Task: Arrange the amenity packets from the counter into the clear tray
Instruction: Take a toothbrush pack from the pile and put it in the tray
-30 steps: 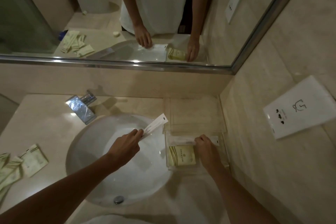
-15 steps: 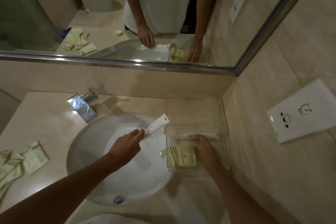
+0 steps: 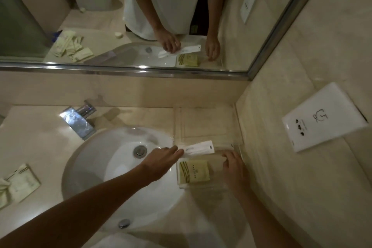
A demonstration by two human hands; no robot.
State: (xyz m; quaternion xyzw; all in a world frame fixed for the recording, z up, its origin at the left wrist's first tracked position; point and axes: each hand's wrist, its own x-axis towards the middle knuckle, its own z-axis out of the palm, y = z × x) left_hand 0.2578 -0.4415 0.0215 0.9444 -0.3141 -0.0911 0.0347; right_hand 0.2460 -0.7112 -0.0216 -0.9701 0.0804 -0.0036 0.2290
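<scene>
A clear tray [image 3: 237, 148] stands on the counter to the right of the sink, against the side wall. In its near part lies a pale yellow packet [image 3: 193, 171] with brown stripes. My left hand [image 3: 161, 162] pinches one end of a long white packet [image 3: 198, 148], which lies flat over the tray's left edge, pointing right. My right hand [image 3: 233, 167] rests in the tray's right side with fingers curled on a thin clear item I cannot make out. Several yellow packets [image 3: 19, 184] lie loose at the counter's far left.
A white round sink [image 3: 104, 171] with a chrome faucet [image 3: 78, 120] fills the middle of the counter. A mirror [image 3: 141, 16] runs along the back wall. A white socket plate [image 3: 322, 119] sits on the right wall, close to the tray.
My left hand has carried the white packet to the right from above the sink and lowered it onto the tray. My right hand has shifted rightward within the tray.
</scene>
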